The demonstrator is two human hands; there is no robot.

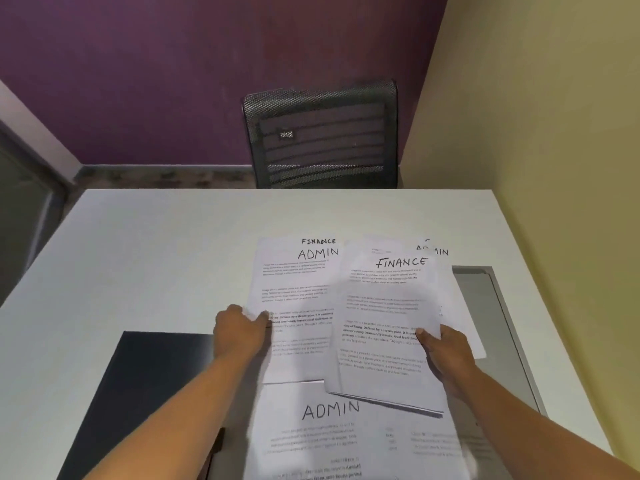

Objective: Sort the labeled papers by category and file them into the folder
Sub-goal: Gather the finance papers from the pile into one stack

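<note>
Left hand (pixel 240 329) is pinching the left edge of a sheet headed ADMIN (pixel 294 299), thumb on top and fingers curled under, and behind that sheet another one headed FINANCE (pixel 318 241) is peeking out at the top. Right hand (pixel 446 355) is gripping the right edge of a raised sheet headed FINANCE (pixel 388 306), thumb pressed on the printed face, the page lifting clear and throwing a dark shadow line along its lower edge. Behind it, toward the far right, one more sheet lettered ADMIN (pixel 438 251) is showing only its top corner. Both held bundles are overlapping in the middle of the white worktop (pixel 156 258), fanned apart like two cards. Nearer the front edge, a further page marked ADMIN (pixel 329 431) is lying flat, its printed text running upside down to the camera. At the front left the dark folder (pixel 152 393) is lying on the worktop, partly under the left forearm and the papers. Along the right edge a grey panel (pixel 485 306) is sitting beneath the sheets. Beyond the far edge a black mesh chair (pixel 322 133) is standing against the purple wall
</note>
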